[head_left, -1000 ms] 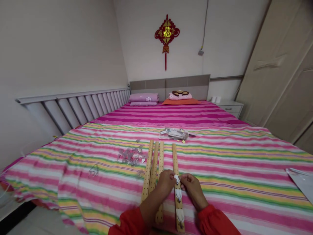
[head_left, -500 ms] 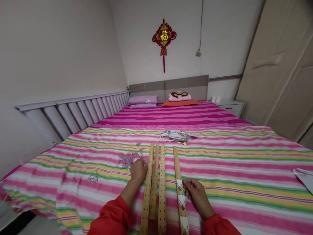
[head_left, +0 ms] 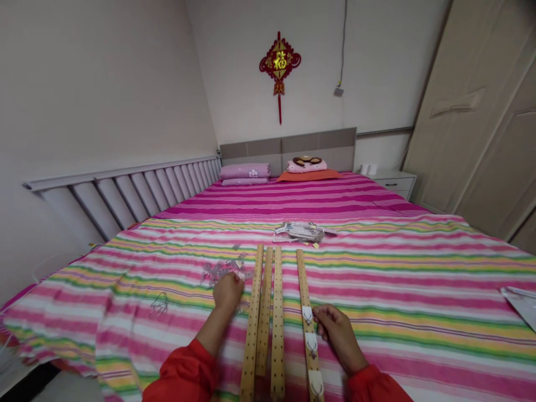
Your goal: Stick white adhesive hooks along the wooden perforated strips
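Observation:
My left hand (head_left: 228,289) is at the near edge of a pile of small clear and metallic pieces (head_left: 221,270), fingers curled in; whatever they hold is hidden. My right hand (head_left: 338,334) pinches the edge of a white hook (head_left: 307,315) on the rightmost drilled wooden strip (head_left: 302,279). Nearer to me on that strip sit two more white hooks, a middle hook (head_left: 311,341) and a lower hook (head_left: 316,383). Between my hands lie three other wooden strips with rows of holes: a left strip (head_left: 252,324), a middle strip (head_left: 264,318) and a right strip (head_left: 277,324).
A clear plastic package (head_left: 302,231) lies beyond the strips on the striped bedspread (head_left: 397,279). A small wiry bundle (head_left: 159,303) is at the left, and a white packet (head_left: 520,304) at the far right. A pale railing (head_left: 125,190) runs along the left side.
My left hand has moved left, away from the left strip and toward the pile of small pieces. My right hand stays at the same hook.

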A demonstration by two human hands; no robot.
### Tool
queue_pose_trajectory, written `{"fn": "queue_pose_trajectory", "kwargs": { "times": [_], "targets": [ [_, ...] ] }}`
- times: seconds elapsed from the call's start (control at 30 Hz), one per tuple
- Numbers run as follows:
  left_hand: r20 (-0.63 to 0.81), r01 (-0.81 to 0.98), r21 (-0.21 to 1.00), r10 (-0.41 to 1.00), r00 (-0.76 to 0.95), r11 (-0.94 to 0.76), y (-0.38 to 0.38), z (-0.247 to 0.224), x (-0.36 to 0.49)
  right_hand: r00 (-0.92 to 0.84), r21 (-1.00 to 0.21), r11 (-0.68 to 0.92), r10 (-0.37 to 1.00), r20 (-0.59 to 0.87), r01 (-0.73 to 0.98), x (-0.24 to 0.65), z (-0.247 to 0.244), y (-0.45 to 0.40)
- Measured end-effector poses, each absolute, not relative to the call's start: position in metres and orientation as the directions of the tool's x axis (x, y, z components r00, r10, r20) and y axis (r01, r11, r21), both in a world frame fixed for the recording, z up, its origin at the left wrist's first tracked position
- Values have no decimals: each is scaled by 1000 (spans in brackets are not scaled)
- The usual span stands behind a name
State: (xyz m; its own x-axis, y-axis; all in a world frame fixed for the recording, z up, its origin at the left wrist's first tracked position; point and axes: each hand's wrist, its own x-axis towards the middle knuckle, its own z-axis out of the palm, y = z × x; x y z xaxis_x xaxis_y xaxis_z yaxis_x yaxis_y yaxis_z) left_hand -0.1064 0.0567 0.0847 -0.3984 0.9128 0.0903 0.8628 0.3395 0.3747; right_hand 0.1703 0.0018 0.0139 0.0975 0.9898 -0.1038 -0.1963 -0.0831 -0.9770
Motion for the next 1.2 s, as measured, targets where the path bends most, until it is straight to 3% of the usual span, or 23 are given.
{"fn": "queue_pose_trajectory", "kwargs": {
  "times": [0.1, 0.27, 0.37, 0.5, 0.63, 0.77, 0.9, 1.1, 1.2],
  "targets": [
    [80, 778, 524, 889, -451, 347, 53, 88, -121, 100, -977, -79, 990, -100, -198, 170, 13, 1],
    [156, 531, 837, 874, -461, 131, 42, 89, -137, 107, -973, -81, 989, -105, -214, 170, 12, 0],
    [151, 398, 917, 890, -430, 37, 30, 95, -130, 101, -966, -76, 989, -103, -247, 171, 11, 1],
    [181, 318, 943, 954, -238, -100, 9, 109, -106, 93, -950, -65, 991, -98, -306, 173, 11, 3],
    [362, 432, 829, 930, 68, -354, -17, 129, -76, 94, -935, -64, 990, -103, -350, 177, 18, 0],
    [593, 519, 444, 674, 441, -730, -46, 146, -49, 75, -942, -70, 992, -100, -327, 178, 40, -12],
    [671, 474, 160, 448, 591, -866, -65, 151, -31, -33, -929, -69, 998, -61, -363, 177, 73, -29],
    [688, 428, 90, 367, 626, -899, -73, 150, -21, -421, -940, -166, 907, -26, -299, 179, 105, -51],
    [680, 408, 65, 340, 650, -911, -75, 152, -19, -516, -934, -238, 854, -70, -266, 184, 106, -58]
  ]
}}
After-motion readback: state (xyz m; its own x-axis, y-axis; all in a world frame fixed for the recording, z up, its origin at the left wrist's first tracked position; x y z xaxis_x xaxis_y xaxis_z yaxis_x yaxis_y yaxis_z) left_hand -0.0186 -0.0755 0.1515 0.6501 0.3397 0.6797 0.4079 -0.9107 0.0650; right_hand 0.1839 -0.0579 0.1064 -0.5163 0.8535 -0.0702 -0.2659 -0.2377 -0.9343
